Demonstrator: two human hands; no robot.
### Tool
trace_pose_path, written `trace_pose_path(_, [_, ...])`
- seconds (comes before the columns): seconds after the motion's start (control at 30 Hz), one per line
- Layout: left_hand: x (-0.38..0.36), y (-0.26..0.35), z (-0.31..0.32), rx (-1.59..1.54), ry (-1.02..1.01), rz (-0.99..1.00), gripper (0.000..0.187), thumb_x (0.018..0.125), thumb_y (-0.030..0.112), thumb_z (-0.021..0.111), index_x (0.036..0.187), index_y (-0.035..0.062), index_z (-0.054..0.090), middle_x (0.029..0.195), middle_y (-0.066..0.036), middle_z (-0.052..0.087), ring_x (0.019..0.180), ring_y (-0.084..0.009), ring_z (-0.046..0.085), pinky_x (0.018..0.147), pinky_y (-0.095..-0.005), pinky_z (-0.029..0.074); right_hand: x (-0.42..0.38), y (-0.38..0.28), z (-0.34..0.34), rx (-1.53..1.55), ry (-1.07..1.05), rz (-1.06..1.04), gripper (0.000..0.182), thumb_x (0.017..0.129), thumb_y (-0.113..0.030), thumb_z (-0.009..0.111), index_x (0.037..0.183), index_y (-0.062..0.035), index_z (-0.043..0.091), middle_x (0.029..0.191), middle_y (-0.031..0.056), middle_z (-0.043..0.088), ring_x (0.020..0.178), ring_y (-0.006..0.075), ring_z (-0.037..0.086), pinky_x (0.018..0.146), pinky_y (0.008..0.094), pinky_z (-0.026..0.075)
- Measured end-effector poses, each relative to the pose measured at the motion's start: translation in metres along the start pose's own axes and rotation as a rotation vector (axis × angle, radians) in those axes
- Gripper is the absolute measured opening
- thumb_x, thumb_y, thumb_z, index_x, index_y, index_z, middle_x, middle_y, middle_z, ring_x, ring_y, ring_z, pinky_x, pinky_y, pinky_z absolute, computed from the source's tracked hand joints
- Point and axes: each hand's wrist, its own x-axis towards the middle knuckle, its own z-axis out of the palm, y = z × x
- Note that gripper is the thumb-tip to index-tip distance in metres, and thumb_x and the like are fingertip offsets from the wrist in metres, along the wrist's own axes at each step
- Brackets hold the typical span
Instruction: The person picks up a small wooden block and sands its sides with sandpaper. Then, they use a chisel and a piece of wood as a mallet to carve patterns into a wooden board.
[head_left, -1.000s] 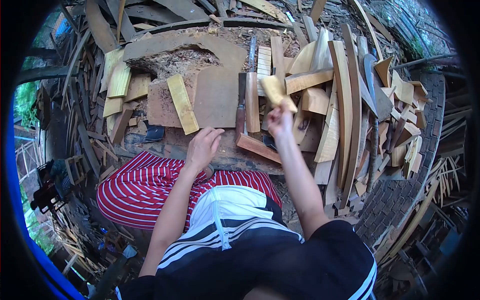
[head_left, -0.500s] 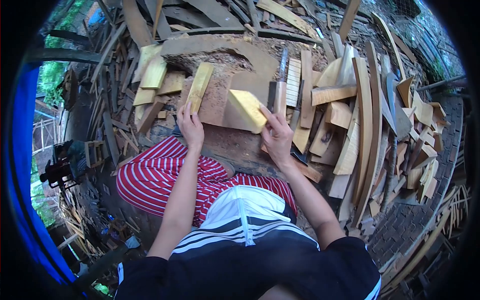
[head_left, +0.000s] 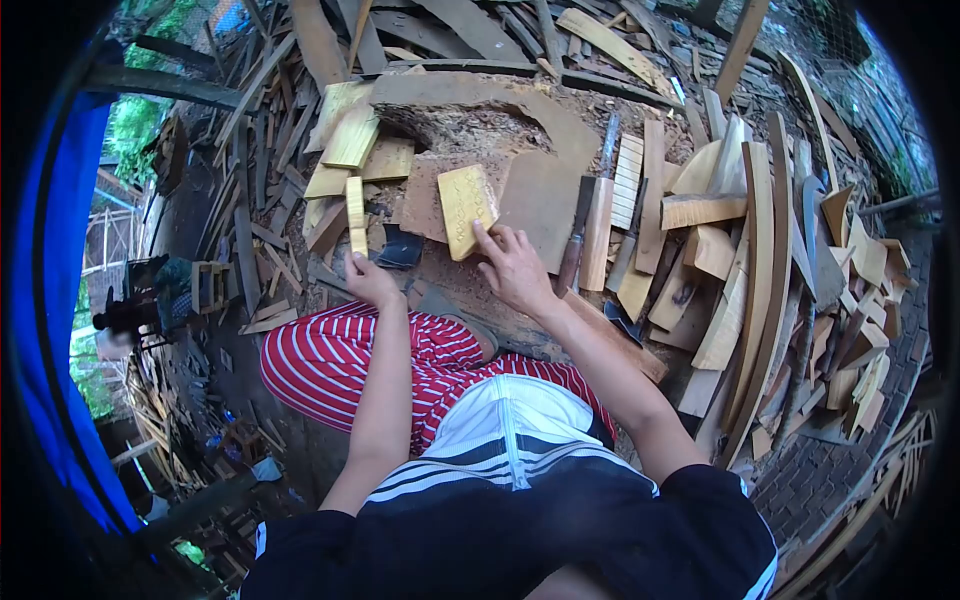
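My left hand (head_left: 373, 282) is closed on the near end of a narrow yellow wooden piece (head_left: 356, 212), which is held edge-on. To the right, a flat yellow wooden block (head_left: 463, 205) with a rough, patterned face lies on the brown work surface. My right hand (head_left: 518, 268) is beside this block, its index fingertip touching the lower right edge and its thumb apart from it. A dark flat piece (head_left: 401, 248) lies between my left hand and the block.
Yellow boards (head_left: 351, 140) are stacked at the back left. Chisel-like tools with wooden handles (head_left: 597, 230) lie at the right, near a ruled wooden strip (head_left: 627, 180). Long curved planks (head_left: 757, 280) and many offcuts fill the far right. Striped trousers (head_left: 335, 365) cover my crossed legs.
The block in my right hand has come down onto the work surface, and those fingers have loosened. My left hand has turned its wooden piece edge-on and moved it left. The view has shifted.
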Motion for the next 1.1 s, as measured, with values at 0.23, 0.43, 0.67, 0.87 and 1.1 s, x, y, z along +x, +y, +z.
trace_pose_path(0.23, [0.016, 0.005, 0.002, 0.013, 0.003, -0.072, 0.030, 0.094, 0.010, 0.048, 0.112, -0.0124, 0.057, 0.100, -0.020, 0.065, 0.087, -0.0260, 0.060, 0.081, -0.0344, 0.045, -0.009, -0.001, -0.011, 0.081, -0.148, 0.050, 0.067, 0.081, -0.015, 0.063, 0.142, -0.0139, 0.035, 0.110, 0.0128, 0.048, 0.099, 0.0309, 0.052, 0.086, 0.0400, 0.046])
trace_pose_path(0.43, [-0.012, 0.033, 0.014, 0.297, -0.483, -0.053, 0.054, 0.094, 0.028, 0.051, 0.135, -0.0046, 0.037, 0.136, -0.027, 0.036, 0.122, -0.0373, 0.039, 0.103, -0.0410, 0.031, -0.066, 0.042, -0.009, 0.099, -0.070, 0.068, 0.051, 0.081, -0.009, 0.060, 0.131, -0.0068, 0.047, 0.105, 0.0158, 0.049, 0.096, 0.0330, 0.053, 0.084, 0.0410, 0.047])
trace_pose_path(0.67, [-0.077, 0.093, 0.024, 0.340, -0.806, 0.526, 0.071, 0.092, 0.043, 0.052, 0.140, -0.0047, 0.029, 0.144, -0.028, 0.023, 0.133, -0.0408, 0.027, 0.110, -0.0467, 0.022, -0.099, 0.062, -0.008, -0.059, 0.248, 0.322, 0.050, 0.077, -0.003, 0.061, 0.126, -0.0010, 0.049, 0.112, 0.0186, 0.048, 0.104, 0.0371, 0.047, 0.089, 0.0432, 0.041])
trace_pose_path(0.87, [-0.086, 0.086, 0.036, 0.592, -0.873, 0.703, 0.072, 0.090, 0.037, 0.054, 0.143, -0.0010, 0.024, 0.147, -0.027, 0.019, 0.133, -0.0414, 0.027, 0.109, -0.0502, 0.021, -0.107, 0.123, 0.004, -0.406, 0.501, 0.753, 0.059, 0.078, -0.001, 0.057, 0.134, -0.0038, 0.041, 0.117, 0.0200, 0.044, 0.104, 0.0385, 0.047, 0.089, 0.0445, 0.042])
trace_pose_path(1.1, [-0.078, 0.092, 0.037, 0.703, -0.956, 0.710, 0.071, 0.090, 0.031, 0.055, 0.145, 0.0011, 0.022, 0.150, -0.026, 0.015, 0.133, -0.0402, 0.026, 0.110, -0.0500, 0.020, -0.098, 0.126, -0.022, -0.339, 0.233, 0.807, 0.071, 0.077, 0.004, 0.053, 0.142, -0.0148, 0.032, 0.111, 0.0198, 0.045, 0.097, 0.0372, 0.050, 0.083, 0.0444, 0.048])
